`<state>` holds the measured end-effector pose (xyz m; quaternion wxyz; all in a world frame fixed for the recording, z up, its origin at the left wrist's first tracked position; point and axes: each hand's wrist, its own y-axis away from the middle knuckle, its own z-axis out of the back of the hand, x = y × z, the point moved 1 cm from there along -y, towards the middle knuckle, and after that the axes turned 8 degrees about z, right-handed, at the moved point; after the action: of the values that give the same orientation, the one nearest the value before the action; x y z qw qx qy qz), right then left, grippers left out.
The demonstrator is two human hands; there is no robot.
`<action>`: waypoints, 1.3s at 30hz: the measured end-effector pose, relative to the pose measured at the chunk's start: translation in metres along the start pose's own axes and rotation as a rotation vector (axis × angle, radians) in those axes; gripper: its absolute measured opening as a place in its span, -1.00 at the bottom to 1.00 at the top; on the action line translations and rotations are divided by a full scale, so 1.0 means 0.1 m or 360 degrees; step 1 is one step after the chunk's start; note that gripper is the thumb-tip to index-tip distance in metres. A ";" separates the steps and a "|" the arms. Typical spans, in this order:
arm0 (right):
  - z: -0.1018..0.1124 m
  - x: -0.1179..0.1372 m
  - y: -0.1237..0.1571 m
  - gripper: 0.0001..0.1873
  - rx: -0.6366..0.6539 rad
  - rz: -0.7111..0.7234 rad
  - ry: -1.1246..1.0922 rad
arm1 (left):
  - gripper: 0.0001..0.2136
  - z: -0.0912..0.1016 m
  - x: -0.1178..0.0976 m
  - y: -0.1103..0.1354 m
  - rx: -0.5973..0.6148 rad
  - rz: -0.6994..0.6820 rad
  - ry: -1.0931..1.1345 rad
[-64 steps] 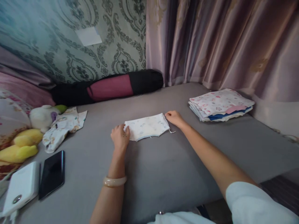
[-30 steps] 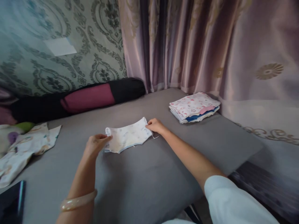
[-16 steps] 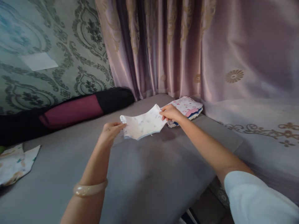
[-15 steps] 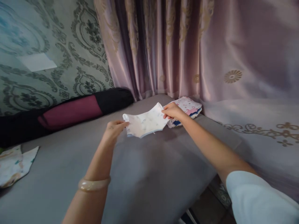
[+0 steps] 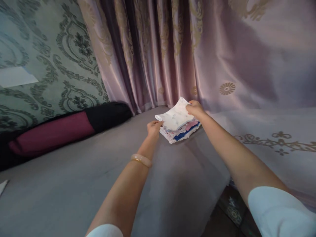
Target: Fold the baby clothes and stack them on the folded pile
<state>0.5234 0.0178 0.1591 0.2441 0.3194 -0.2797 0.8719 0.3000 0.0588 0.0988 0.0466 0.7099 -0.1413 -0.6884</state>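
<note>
Small white underpants (image 5: pixel 175 116) with a faint print and a pale edge are stretched between my two hands. My left hand (image 5: pixel 154 127) pinches the near left corner, fingers closed. The far right side is gripped by my right hand (image 5: pixel 195 108), thumb and fingers closed on the cloth. Right under the garment is a stack of folded cloth pieces (image 5: pixel 181 135) in white, pink and blue. The garment covers most of the stack's top; I cannot tell whether it rests fully on it.
The stack sits on a grey bed surface (image 5: pixel 98 184) near the corner. A long black and maroon bag (image 5: pixel 56 130) lies along the patterned wall. Pink curtains (image 5: pixel 170 59) hang behind. A scrap of white cloth (image 5: pixel 3 186) shows at the left edge, and floor lies beyond the bed's right edge.
Both hands have carried the underpants right and forward, from beside the stack to over it. The view has turned to the right.
</note>
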 end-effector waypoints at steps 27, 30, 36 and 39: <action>-0.15 -0.39 -0.09 -0.47 0.0091 -0.0070 0.0442 | -0.85 -0.27 0.31 -0.06 0.0302 0.0197 0.0016; -0.23 -0.42 -0.07 -0.48 0.0102 -0.0095 0.0443 | -0.86 0.06 0.44 0.03 0.0338 0.0203 0.0004; -0.38 -0.43 -0.08 -0.49 0.0131 -0.0150 0.0495 | -0.64 1.21 0.69 0.26 0.0305 0.0160 -0.0273; -0.42 -0.42 -0.10 -0.44 0.0182 -0.0079 0.0592 | -0.51 1.90 0.76 0.42 0.0154 0.0148 -0.0515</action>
<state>0.5400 0.0421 0.1067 0.2945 0.1729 -0.1716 0.9241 0.1067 0.0234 0.0272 0.0207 0.5838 -0.2127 -0.7832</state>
